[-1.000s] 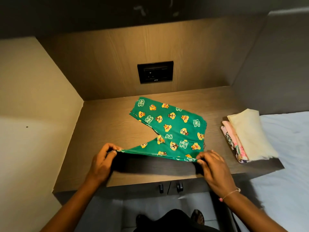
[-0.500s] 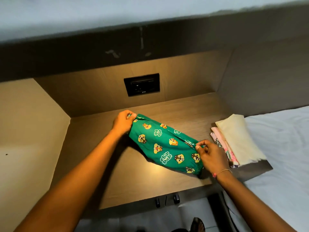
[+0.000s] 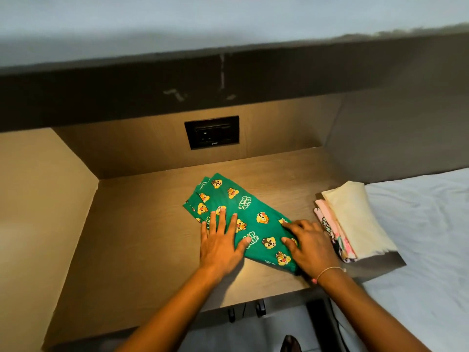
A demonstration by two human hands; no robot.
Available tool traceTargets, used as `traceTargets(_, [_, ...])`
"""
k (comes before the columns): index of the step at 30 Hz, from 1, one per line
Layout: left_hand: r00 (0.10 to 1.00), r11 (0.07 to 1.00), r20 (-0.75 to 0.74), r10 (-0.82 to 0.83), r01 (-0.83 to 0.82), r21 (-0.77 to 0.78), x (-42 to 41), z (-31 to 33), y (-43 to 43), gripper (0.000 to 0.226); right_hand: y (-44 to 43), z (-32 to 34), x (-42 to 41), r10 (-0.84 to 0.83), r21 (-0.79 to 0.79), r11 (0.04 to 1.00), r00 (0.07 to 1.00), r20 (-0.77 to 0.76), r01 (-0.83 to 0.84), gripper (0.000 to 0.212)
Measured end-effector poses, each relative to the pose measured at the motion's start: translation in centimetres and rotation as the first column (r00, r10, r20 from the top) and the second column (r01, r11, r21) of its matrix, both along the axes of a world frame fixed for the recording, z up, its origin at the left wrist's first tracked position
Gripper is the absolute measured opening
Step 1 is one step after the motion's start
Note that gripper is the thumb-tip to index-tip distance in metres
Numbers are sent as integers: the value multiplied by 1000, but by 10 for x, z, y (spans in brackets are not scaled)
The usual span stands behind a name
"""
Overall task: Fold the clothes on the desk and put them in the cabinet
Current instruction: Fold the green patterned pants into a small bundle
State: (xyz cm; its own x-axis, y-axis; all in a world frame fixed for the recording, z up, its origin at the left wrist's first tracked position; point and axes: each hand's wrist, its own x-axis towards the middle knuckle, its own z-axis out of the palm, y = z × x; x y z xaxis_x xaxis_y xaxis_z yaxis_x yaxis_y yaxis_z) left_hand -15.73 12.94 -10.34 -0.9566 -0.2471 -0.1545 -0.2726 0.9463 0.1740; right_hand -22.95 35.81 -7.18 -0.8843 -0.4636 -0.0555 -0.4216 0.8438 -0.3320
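Both your hands have let go of the green shorts [image 3: 243, 219] since half a second ago: back then you held them up off the surface [image 3: 142, 250], left hand pinching the far end, right hand pinching the near end. Now the shorts lie flat, folded over on themselves, set diagonally in the middle of the surface. Your left hand [image 3: 220, 246] is spread open, palm down, fingers pressing the near-left edge of the cloth. Your right hand [image 3: 311, 246] is also flat and loose (not pinching anything), resting on the near-right corner. Neither grip is clenched; both are released and just pressing.

What it means: the fold has landed and you are smoothing it. Layered edges show at the far-left end, slightly staggered, so the halves are not perfectly lined up. My read is one more fold is likely needed, since the piece looks longer than the items in the pile of folded clothes [image 3: 352, 222] at the right edge of the surface, just beside your right hand.

No cabinet is visible in this view (only the wall socket [image 3: 212, 132] and the bed [image 3: 426, 237] on the right), so the putting-away step is not yet started.
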Motion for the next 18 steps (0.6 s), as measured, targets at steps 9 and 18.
traceTargets(9, [999,997,-30,25,-23,68,0,31,-87,84,-44,-4,47,203,-52,978,978,52,-200,46])
traceTargets(18, [921,933,-242,-304,340,121,85,19,-45,52,-32,0,27,440,-166,880,896,-65,-445,46])
